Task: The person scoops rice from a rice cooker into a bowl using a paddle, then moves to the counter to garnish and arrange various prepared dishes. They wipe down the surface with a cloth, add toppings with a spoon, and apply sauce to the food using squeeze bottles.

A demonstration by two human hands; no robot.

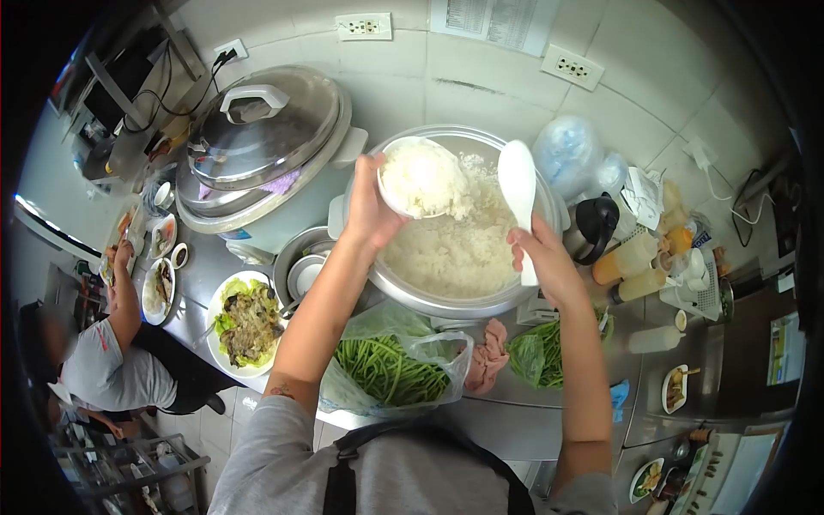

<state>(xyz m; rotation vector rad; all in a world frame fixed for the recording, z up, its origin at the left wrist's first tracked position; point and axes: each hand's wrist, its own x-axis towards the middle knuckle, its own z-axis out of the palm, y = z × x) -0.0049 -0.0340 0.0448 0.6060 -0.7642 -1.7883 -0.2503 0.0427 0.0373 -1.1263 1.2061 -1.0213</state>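
Note:
My left hand (375, 206) grips a white bowl (395, 199) heaped with cooked rice (427, 174), tilted over a large open rice cooker (506, 302). Loose white rice (455, 257) covers the inside of the pot. In my right hand (547, 260) is a white rice paddle (518, 180), its broad end pointing up above the right side of the pot. Fingers of both hands are closed around what they hold. The paddle is apart from the bowl.
A second cooker with a steel lid (262, 137) stands left. Bagged green beans (390, 369), a pink cloth (487, 356) and a plated dish (247, 322) lie in front. Sauce bottles (625, 259) and a black-handled jug (594, 225) are right. A co-worker (120, 360) handles food at left.

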